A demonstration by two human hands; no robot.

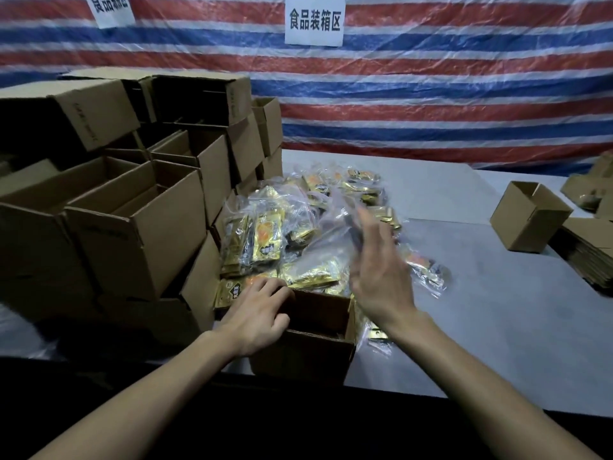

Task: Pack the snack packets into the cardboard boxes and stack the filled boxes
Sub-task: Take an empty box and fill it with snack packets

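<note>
Cardboard box (308, 353) sitting at the tabletop's (497, 327) near edge, my left hand (257, 322) gripping its rim, right hand (381, 280) spread, blurring over snack packets (298, 240), interior dark.

I count two hands: my left hand (257, 322) and my right hand (381, 277). One open box (308, 356) sits in front of me, one more box (529, 215) stands alone at the right, and the stack of boxes (132, 194) at my left holds about ten. The snack packets (298, 234) are too heaped to count. Two paper signs (314, 19) hang behind.
</note>
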